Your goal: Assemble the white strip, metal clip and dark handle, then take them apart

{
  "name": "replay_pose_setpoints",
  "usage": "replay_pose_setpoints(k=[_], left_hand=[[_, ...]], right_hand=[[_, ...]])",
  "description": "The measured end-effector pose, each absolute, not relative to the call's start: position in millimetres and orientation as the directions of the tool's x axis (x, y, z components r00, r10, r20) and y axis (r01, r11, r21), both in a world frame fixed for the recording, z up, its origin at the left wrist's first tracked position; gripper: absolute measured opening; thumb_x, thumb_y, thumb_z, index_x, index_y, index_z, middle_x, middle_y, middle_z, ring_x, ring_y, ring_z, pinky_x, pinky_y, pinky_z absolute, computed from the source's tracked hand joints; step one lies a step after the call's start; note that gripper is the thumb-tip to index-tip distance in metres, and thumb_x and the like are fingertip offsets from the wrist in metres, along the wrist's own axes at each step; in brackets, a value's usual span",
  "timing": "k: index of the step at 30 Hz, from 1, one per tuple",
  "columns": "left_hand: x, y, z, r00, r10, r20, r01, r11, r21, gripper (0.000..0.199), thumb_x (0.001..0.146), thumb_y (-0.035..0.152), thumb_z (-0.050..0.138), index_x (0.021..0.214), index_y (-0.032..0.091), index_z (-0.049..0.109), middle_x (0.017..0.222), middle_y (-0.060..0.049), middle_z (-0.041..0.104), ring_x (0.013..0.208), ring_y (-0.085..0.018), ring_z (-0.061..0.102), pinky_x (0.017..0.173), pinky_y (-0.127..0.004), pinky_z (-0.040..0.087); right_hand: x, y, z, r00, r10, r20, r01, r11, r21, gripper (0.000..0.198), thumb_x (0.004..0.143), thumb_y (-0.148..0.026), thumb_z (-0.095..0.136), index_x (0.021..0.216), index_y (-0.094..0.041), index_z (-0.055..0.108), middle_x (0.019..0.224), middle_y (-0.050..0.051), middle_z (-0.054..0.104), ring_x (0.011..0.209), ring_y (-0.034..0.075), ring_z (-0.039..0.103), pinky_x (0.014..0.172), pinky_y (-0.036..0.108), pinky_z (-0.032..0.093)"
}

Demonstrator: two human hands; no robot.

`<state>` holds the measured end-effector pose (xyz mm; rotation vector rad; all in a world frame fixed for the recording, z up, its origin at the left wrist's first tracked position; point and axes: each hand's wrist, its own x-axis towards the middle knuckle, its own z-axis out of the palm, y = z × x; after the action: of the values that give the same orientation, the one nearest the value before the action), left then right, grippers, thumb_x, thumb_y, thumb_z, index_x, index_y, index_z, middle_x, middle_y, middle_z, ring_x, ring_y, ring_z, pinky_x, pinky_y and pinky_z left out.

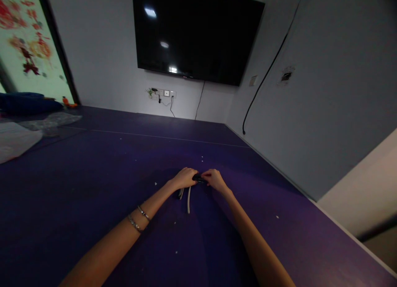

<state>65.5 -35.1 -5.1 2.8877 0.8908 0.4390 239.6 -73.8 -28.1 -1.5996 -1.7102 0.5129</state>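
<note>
My left hand (pixel 185 178), with two bracelets (pixel 135 223) on its forearm, is closed round the left end of a small dark object (pixel 198 178) low over the purple surface. Its kind is too small and dim to make out. At its right end, the fingers of my right hand (pixel 215 179) pinch together against it. A pale cord-like strip (pixel 188 201) trails toward me from beneath my left hand. Beside it lies a shorter pale and dark strip (pixel 181 193); how either strip joins the dark object is hidden by the hand.
The purple surface (pixel 124 204) carries scattered white bits. At the left are clear plastic wrap (pixel 52 120), a white sheet (pixel 17 141) and dark blue cloth (pixel 27 103). A television (pixel 198 34) hangs above wall sockets (pixel 166 93); a black cable (pixel 268 70) hangs at the right.
</note>
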Motion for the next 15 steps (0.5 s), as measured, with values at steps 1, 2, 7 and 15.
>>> replay_pose_setpoints(k=[1,2,7,15], left_hand=[[65,-35,-5,0.789,0.563,0.246,0.538,-0.826,0.167,0.020,0.074,0.026,0.056,0.091,0.018,0.062,0.095,-0.008,0.067,0.091,-0.023,0.061,0.081,-0.031,0.043],[65,-35,-5,0.790,0.561,0.247,0.536,-0.828,0.167,0.021,0.073,0.026,0.056,0.092,0.018,0.062,0.095,-0.008,0.067,0.091,-0.022,0.061,0.081,-0.031,0.043],[65,-37,-4,0.782,0.569,0.254,0.541,-0.822,0.177,0.025,0.072,0.024,0.057,0.096,0.019,0.061,0.097,-0.007,0.066,0.094,-0.023,0.060,0.085,-0.033,0.042],[65,-36,-6,0.764,0.582,0.278,0.538,-0.813,0.224,0.059,0.071,0.026,0.059,0.126,0.015,0.044,0.123,-0.012,0.055,0.113,-0.024,0.050,0.095,-0.034,0.037]], right_hand=[[240,-73,-28,0.042,0.971,0.237,0.680,0.146,-0.718,0.017,0.072,-0.018,0.056,0.077,-0.014,0.072,0.076,0.003,0.068,0.048,0.008,0.056,0.036,0.015,0.045],[241,-73,-29,0.051,0.970,0.239,0.679,0.142,-0.720,0.017,0.072,-0.019,0.056,0.078,-0.014,0.072,0.078,0.003,0.068,0.049,0.009,0.057,0.037,0.016,0.046],[251,-72,-27,0.135,0.950,0.280,0.705,0.107,-0.702,0.019,0.074,-0.022,0.056,0.083,-0.016,0.071,0.081,0.004,0.069,0.063,0.014,0.063,0.053,0.022,0.052],[265,-79,-36,0.151,0.880,0.451,0.907,0.058,-0.416,0.028,0.081,-0.021,0.048,0.101,-0.015,0.067,0.105,0.012,0.063,0.100,0.020,0.056,0.091,0.030,0.040]])
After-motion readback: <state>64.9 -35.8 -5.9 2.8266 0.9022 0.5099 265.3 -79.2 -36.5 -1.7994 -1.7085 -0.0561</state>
